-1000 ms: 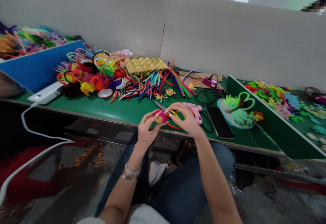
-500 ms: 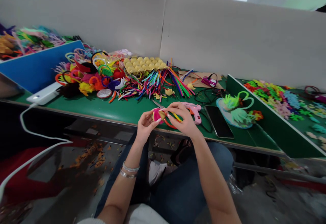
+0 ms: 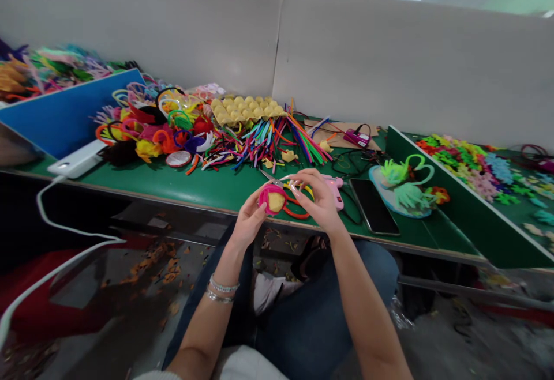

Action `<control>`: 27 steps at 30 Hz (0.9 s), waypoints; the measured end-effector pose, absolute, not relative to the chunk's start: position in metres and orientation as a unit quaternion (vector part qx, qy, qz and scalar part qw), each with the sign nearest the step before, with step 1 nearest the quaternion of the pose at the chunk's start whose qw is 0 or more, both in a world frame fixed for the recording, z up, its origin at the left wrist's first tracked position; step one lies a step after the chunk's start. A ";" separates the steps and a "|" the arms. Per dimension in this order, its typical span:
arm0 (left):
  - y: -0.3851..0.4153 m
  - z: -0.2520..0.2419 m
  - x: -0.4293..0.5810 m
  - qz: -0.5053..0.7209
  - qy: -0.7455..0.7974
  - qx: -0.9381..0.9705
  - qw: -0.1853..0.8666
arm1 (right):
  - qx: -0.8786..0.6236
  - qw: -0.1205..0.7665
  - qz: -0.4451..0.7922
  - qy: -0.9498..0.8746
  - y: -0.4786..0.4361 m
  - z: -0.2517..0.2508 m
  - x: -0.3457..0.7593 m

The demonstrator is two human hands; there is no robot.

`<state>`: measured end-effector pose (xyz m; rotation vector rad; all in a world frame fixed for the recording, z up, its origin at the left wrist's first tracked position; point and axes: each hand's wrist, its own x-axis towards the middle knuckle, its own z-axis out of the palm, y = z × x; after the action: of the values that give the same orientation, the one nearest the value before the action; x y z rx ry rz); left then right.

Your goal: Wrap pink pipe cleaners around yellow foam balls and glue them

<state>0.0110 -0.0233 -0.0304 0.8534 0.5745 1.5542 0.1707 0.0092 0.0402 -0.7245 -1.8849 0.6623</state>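
My left hand (image 3: 250, 222) holds a small round craft piece (image 3: 272, 199), yellow in the middle with a pink fuzzy rim, at the table's front edge. Its fingers curl round the piece from below. My right hand (image 3: 317, 198) is just right of the piece, with its fingertips pinched at the piece's upper right edge. Whether they grip the pink rim or only touch it is unclear. A red pipe-cleaner loop (image 3: 297, 211) lies under my right hand. Scissors (image 3: 272, 179) lie on the green table (image 3: 182, 181) just behind the piece.
A pink glue gun (image 3: 335, 191) and a black phone (image 3: 373, 198) lie right of my hands. A heap of coloured pipe cleaners (image 3: 264, 138), a yellow egg tray (image 3: 246, 109) and fuzzy hoops (image 3: 151, 126) fill the back. A green divider (image 3: 437, 195) stands at right, a white cable (image 3: 64, 236) hangs at left.
The craft piece has turned so its yellow face with the pink rim shows toward me. Both hands stayed at the table's front edge, shifting only slightly.
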 end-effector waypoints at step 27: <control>-0.021 -0.039 0.009 0.652 0.258 0.400 0.590 | -0.274 0.404 0.346 -0.801 0.008 0.042 0.167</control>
<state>0.0087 -0.0208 -0.0389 0.9300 0.6001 1.5175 0.1673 0.0079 0.0416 -0.6927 -2.0228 0.8730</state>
